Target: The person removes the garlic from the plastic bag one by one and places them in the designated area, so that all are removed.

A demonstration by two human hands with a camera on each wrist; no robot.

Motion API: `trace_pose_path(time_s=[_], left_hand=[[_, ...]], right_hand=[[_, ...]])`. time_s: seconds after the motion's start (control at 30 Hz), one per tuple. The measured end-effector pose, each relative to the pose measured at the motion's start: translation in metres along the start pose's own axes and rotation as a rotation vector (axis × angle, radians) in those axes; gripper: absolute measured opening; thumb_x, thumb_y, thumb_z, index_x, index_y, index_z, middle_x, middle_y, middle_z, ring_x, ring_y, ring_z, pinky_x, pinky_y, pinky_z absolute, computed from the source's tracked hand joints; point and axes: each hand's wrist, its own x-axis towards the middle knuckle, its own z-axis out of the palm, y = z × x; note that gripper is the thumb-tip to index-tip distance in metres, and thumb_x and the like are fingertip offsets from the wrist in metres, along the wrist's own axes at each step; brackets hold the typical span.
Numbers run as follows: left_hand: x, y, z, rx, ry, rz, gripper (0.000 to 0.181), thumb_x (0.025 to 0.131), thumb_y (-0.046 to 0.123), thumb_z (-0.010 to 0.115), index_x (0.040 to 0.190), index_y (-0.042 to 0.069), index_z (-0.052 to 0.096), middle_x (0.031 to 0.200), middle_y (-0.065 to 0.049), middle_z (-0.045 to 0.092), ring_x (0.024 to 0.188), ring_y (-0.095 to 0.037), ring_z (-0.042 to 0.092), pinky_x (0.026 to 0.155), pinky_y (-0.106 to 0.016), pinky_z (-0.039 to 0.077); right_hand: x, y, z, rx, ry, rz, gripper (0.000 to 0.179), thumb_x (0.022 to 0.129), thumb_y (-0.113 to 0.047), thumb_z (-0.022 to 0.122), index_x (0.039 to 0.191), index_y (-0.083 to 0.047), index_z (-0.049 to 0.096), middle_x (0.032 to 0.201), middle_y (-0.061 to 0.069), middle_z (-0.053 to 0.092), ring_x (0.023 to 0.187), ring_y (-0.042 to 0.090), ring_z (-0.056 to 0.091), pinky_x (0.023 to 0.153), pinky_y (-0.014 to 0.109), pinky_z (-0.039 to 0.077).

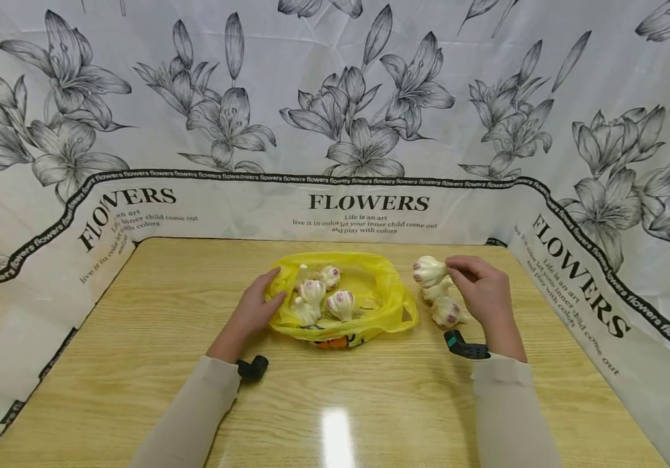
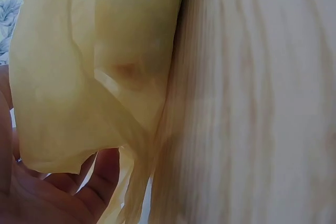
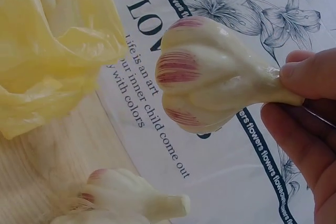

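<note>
Right now, right hand [image 1: 481, 289] pinches a garlic bulb [image 3: 202, 77] by its stem, thumb against fingers. Bulb is up off the table, lying sideways, stem toward the hand, round end toward the bag. Skin is cream with purple-red streaks, surface glossy.

Left hand [image 1: 257, 302] grips the left rim of a yellow plastic bag [image 1: 395, 292], fingers curled round the film; left wrist view shows the fingers partly hidden by it.

Bag sits mouth-up on the table, orange and black print on its near side. Several more garlic bulbs [image 1: 341, 304] are inside, some touching; exact count can't be told. Loose bulbs [image 1: 446, 312] lie just right of the bag, grouped under the held one; a gap to the held one shows in right wrist view.

Further out: black wrist mount [image 1: 253, 368] by the left wrist, black and green mount [image 1: 465, 346] by the right, light beige sleeves [image 1: 185, 416], wood-grain table [image 1: 136, 364]. White cloth [image 1: 241, 214] with lily drawings and "FLOWERS" lettering surrounds the back and sides.
</note>
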Motion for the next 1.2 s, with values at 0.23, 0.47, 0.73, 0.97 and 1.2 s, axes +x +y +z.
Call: trace_pose_path(time_s=[0.23,0.47,0.73,0.97,1.2], left_hand=[[-0.001,0.002,-0.002,-0.014,-0.003,-0.009,0.062,0.098,0.025,0.055,0.153,0.011,0.03,0.152,-0.019,0.036,0.142,-0.038,0.033,0.115,-0.054,0.028],[-0.002,0.003,0.0,-0.032,-0.027,-0.024,0.062,0.099,0.029,0.054,0.154,0.015,0.028,0.154,-0.017,0.034,0.143,-0.037,0.032,0.115,-0.054,0.029],[-0.001,0.001,0.001,-0.032,-0.035,-0.014,0.064,0.098,0.031,0.055,0.154,0.015,0.028,0.154,-0.017,0.033,0.142,-0.038,0.032,0.115,-0.055,0.029],[-0.002,0.001,0.001,-0.018,-0.041,-0.012,0.063,0.099,0.03,0.054,0.154,0.015,0.027,0.154,-0.017,0.034,0.142,-0.038,0.032,0.115,-0.055,0.029],[-0.003,0.003,0.001,-0.018,-0.033,-0.006,0.062,0.099,0.027,0.054,0.154,0.014,0.028,0.153,-0.018,0.035,0.142,-0.037,0.032,0.115,-0.054,0.029]], right_hand=[[-0.001,0.008,-0.007,0.024,0.034,0.071,0.023,0.094,-0.021,0.064,0.112,-0.009,0.073,0.111,0.011,0.07,0.082,-0.022,0.048,0.072,0.0,0.041],[-0.001,0.013,-0.013,0.016,0.109,0.112,0.022,0.093,-0.02,0.065,0.11,-0.008,0.074,0.112,0.012,0.07,0.082,-0.022,0.048,0.072,0.0,0.04],[-0.001,0.022,-0.019,-0.023,0.203,0.132,0.021,0.093,-0.018,0.064,0.107,-0.007,0.075,0.108,0.013,0.071,0.079,-0.023,0.045,0.07,0.0,0.038],[-0.003,0.031,-0.022,-0.104,0.194,0.223,0.023,0.095,-0.022,0.062,0.111,-0.009,0.074,0.109,0.009,0.072,0.076,-0.023,0.041,0.069,0.003,0.038],[-0.004,0.039,-0.023,-0.16,0.179,0.227,0.023,0.095,-0.019,0.061,0.109,-0.005,0.073,0.106,0.015,0.071,0.084,0.012,0.061,0.068,0.011,0.039]])
